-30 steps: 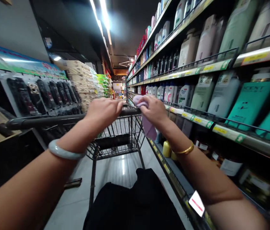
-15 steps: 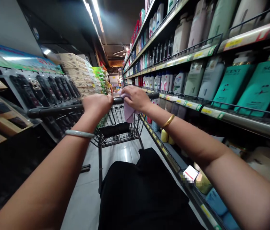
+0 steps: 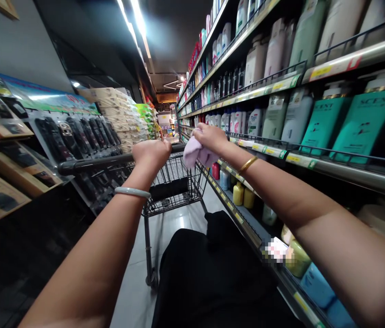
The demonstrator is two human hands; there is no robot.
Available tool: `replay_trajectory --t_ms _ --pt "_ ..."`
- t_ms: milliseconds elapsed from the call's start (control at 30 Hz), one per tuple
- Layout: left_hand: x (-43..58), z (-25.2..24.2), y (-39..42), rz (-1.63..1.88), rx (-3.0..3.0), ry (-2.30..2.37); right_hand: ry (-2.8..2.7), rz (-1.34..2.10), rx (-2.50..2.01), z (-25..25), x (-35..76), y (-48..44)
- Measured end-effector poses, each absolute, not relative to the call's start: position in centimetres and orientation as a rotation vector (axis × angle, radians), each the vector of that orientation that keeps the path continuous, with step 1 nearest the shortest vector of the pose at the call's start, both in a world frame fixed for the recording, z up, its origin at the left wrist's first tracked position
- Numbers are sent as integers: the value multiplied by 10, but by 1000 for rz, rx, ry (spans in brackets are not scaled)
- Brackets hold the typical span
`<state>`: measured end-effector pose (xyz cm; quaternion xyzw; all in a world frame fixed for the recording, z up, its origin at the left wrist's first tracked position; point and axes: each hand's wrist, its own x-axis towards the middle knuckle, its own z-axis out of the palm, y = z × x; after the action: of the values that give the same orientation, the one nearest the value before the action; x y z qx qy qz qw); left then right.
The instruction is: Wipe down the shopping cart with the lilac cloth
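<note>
My left hand (image 3: 151,155) is closed around the dark handlebar (image 3: 94,163) of a shopping cart, near its middle. My right hand (image 3: 213,138) grips a light purple cloth (image 3: 195,152) at the bar's right part. The cloth lies bunched over the bar and covers much of that end, so I cannot tell how firmly the fingers press on it. Beyond both hands is the cart's black wire basket (image 3: 170,191), with a dark panel across its near side.
On the right, tall shelves (image 3: 359,175) hold several rows of bottles, including teal pump bottles (image 3: 363,123). Packaged belts (image 3: 86,136) hang at the left beside boxed goods (image 3: 17,168). Stacked pale packs (image 3: 117,111) stand farther down the aisle.
Both hands and the cart handle sit farther right in view. The purple cloth has swung from hanging below the right hand to a rounder bunch left of it. The left hand keeps its hold.
</note>
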<state>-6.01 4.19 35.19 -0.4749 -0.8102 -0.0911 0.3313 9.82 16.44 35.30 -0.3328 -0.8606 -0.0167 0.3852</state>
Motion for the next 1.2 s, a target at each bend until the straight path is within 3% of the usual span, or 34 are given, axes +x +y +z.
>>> replay_trajectory --t_ms 67,267,467,667,867,1067,1200 --pt "-58 351 41 -247 -1226 -2115 -2178 -16 -926 356 94 160" --pt "-52 349 33 -200 -1287 -2050 -2352 -250 -302 347 86 149" --pt "-43 350 33 -211 -1257 -2103 -2357 -35 -655 354 99 162" --pt "-32 351 19 -175 -1321 -2054 -2250 -206 -304 335 96 142" --pt "-46 359 -14 -76 -1349 -2032 -2149 -115 -830 348 112 162" --pt "-54 354 -21 -94 -1252 -2090 -2145 -261 -405 322 94 132" --pt "-47 352 -15 -170 -1179 -2126 -2146 -106 -591 330 101 149"
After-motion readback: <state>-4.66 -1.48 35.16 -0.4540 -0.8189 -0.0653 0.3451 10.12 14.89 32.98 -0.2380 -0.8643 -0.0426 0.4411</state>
